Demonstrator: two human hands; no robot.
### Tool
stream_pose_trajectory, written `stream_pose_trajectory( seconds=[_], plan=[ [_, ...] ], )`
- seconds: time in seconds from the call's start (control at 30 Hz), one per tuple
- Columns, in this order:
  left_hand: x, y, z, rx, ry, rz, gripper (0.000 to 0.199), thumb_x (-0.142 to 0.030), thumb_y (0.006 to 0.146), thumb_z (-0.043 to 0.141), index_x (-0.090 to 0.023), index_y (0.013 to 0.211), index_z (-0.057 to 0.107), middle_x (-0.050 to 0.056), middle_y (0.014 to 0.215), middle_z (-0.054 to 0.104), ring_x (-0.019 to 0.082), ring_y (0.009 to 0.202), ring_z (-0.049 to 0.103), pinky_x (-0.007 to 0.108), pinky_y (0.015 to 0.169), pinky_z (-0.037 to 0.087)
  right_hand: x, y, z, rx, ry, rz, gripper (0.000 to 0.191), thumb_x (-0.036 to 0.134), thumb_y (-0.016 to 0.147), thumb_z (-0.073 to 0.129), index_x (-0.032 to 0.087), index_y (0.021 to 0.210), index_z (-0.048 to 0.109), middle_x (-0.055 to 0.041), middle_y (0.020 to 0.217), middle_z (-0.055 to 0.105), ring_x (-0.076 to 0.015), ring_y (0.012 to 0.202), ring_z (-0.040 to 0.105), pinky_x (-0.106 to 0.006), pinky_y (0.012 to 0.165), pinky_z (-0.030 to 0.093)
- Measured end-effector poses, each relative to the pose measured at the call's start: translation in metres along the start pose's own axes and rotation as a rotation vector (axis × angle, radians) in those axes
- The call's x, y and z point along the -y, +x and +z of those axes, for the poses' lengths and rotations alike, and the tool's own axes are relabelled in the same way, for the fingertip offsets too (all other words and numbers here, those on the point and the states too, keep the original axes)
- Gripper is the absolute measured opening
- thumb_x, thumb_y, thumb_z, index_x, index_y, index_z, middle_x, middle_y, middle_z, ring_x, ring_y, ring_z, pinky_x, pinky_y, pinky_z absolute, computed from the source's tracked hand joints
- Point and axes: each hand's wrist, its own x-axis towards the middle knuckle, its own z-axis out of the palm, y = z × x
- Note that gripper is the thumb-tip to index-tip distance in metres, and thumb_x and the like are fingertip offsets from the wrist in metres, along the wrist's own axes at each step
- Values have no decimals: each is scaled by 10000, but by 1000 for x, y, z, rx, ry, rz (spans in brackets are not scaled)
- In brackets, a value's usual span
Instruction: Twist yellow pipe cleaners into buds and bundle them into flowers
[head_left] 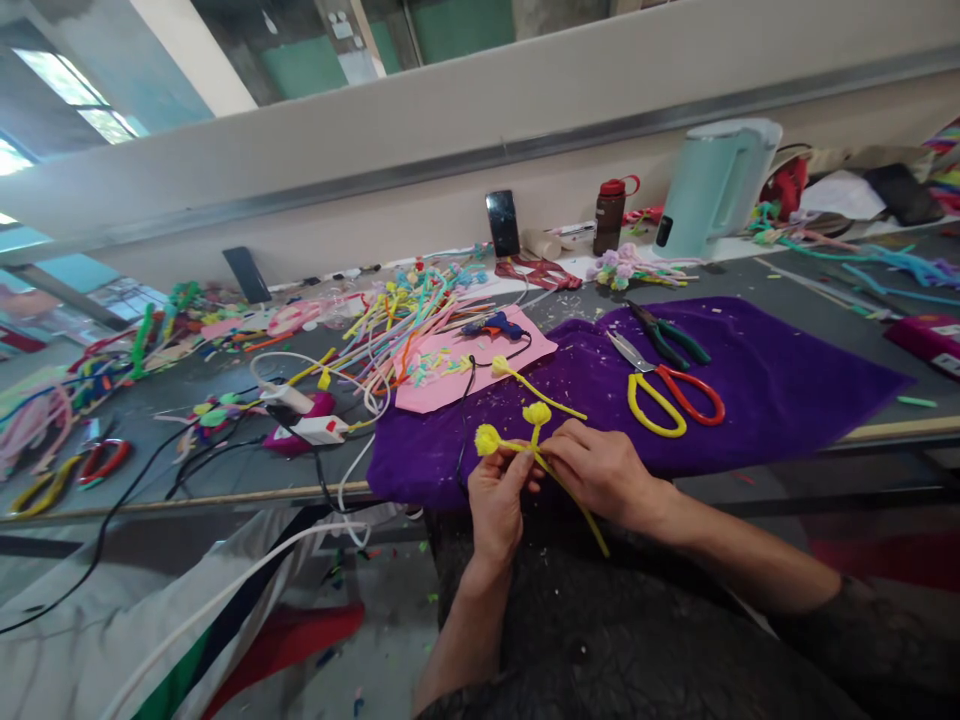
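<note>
Both hands meet at the near edge of a purple cloth [780,380]. My left hand [501,495] pinches yellow flower stems [577,505] where they cross; two yellow blooms [536,414] stick up above the fingers. My right hand [600,470] has its fingers closed on the same stems, just right of the crossing. One long stem end hangs down below the hands. Another yellow flower [501,367] with its stem lies on the cloth beyond them. Scissors [658,400] with one yellow and one red handle lie to the right, beside green-handled pliers [667,335].
A blue glue gun [499,325] rests on pink sheet [427,395], its black cord running toward me. Colored stems [405,320] are piled behind. Farther back stand a phone [502,224], a bottle [609,218] and a kettle [712,190]. A power strip [300,430] lies left.
</note>
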Motion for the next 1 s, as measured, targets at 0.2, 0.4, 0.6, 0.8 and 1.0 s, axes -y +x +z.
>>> stream_pose_trajectory(
  seconds=[0.2,0.4,0.6,0.8,1.0],
  plan=[
    [-4,3,-3,52,158,-12,147,-268,700,677,-137,752,635,-34,603,599,67,484,520,168,452,418,5,14,-18,220,-354,-265,157,113,868,420,146,843,572,-50,776,565,-161,637,504,-275,513,336],
    [-13,8,-4,75,299,-39,142,-267,689,670,-135,727,633,-42,577,594,73,476,516,173,451,398,-4,37,-34,270,-376,-602,173,145,892,404,130,899,576,-89,935,580,-199,813,510,-317,628,394],
    [-14,8,-6,143,259,-69,137,-244,692,667,-133,765,633,-27,588,616,92,497,549,191,476,437,-19,46,-35,350,-273,-571,157,154,887,426,149,826,570,-47,794,609,-167,704,511,-297,611,369],
    [-12,6,-3,192,227,-80,151,-273,695,676,-135,748,648,-18,574,619,94,495,545,194,481,441,-18,51,-40,455,-132,-321,146,214,850,481,148,814,606,-46,742,652,-153,670,574,-258,571,343],
    [-16,4,-1,174,252,-61,143,-267,667,697,-136,695,646,-15,570,625,94,489,547,197,484,445,-16,60,-49,555,19,-94,125,194,784,537,180,824,655,-31,726,687,-147,644,611,-225,535,311]
  ],
)
